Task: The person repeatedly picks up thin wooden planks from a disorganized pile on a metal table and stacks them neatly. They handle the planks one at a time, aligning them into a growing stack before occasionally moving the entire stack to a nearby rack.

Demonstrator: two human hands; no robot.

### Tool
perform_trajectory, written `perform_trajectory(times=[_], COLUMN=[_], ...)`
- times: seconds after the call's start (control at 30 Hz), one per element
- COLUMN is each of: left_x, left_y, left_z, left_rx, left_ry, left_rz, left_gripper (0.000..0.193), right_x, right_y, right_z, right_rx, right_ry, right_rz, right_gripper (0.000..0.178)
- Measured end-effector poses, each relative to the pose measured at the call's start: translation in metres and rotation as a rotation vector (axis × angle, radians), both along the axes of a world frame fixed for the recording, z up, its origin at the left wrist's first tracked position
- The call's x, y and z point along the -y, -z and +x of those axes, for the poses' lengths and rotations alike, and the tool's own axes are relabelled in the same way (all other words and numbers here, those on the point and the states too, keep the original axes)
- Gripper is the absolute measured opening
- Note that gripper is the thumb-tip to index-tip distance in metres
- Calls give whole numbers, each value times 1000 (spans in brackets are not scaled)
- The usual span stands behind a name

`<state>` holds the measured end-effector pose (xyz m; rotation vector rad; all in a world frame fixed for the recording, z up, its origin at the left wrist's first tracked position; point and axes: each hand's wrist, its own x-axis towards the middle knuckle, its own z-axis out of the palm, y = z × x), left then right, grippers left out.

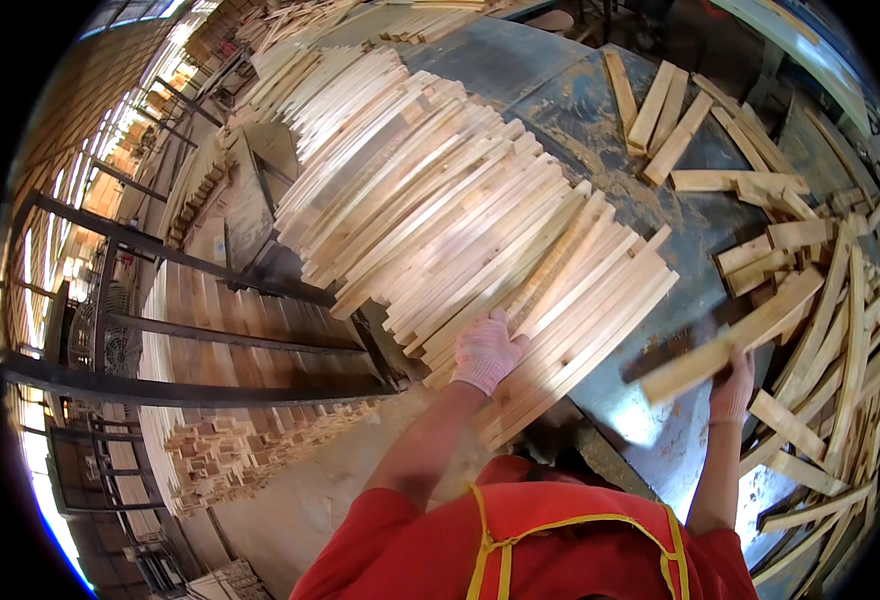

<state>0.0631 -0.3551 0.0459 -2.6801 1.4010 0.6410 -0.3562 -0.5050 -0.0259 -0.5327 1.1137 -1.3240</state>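
My left hand (pixel 489 353), in a pale pinkish glove, is closed on the near end of a wooden strip (pixel 558 262) with a darker edge. That strip lies at a slight angle on a long row of pale wooden strips (pixel 430 200) laid side by side. My right hand (pixel 733 388), also gloved, grips a short wooden piece (pixel 695 358) and holds it tilted above the metal table, beside a heap of loose wood. Motion blurs this piece a little, and its far side hides some of the fingers.
Loose wooden pieces (pixel 840 370) pile up at the right. More short pieces (pixel 675 115) lie on the dusty metal table (pixel 560 75) farther off. At the left, a dark metal frame (pixel 190 392) stands by a stack of boards (pixel 245 335).
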Motion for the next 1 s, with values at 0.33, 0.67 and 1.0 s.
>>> perform_trajectory(times=[0.33,0.67,1.0], left_x=[12,12,47], left_y=[-35,-76,-65], left_z=[61,286,282], left_rx=[-221,258,303], left_ry=[-81,7,105], left_rz=[-26,-96,13], left_gripper=[50,75,78], right_x=[-143,-146,-146], right_y=[62,33,1], right_z=[78,179,196], right_rx=[-662,-428,-524], right_ry=[-457,-538,-502], right_rz=[36,151,147], right_gripper=[65,72,61])
